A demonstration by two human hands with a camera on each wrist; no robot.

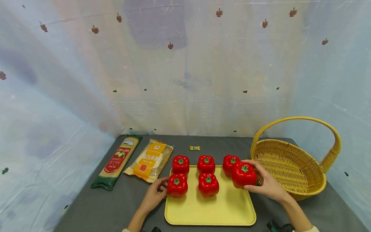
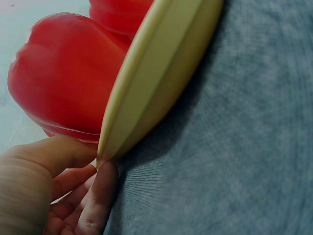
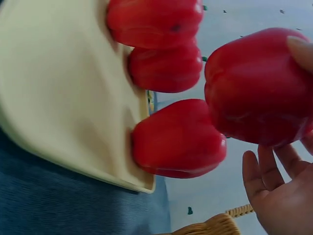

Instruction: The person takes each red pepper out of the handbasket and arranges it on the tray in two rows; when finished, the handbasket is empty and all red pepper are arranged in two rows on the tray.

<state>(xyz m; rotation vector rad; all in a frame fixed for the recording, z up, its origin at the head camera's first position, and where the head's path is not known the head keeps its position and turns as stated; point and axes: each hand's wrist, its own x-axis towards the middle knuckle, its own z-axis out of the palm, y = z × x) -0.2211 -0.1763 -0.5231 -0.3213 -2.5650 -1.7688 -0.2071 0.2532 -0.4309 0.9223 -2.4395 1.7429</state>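
Note:
My right hand (image 1: 268, 183) grips a red bell pepper (image 1: 244, 175) between thumb and fingers, raised over the right side of a yellow tray (image 1: 232, 209). In the right wrist view the held bell pepper (image 3: 259, 85) hangs apart from the tray surface. At the tray's left edge, my left hand (image 1: 156, 193) pinches the rim, as the left wrist view shows with fingertips on both sides of the tray wall (image 2: 146, 83). Several more bell peppers stand on the tray in two rows, one (image 1: 177, 185) right beside the left hand and another (image 1: 230, 164) behind the held one.
A yellow wicker basket (image 1: 321, 175) with a tall handle stands right of the tray, close to the right hand. On the left lie a green-ended pasta pack (image 1: 117, 161) and a grain bag (image 1: 150, 160). A small yellow-green packet (image 1: 195, 148) lies behind the tray.

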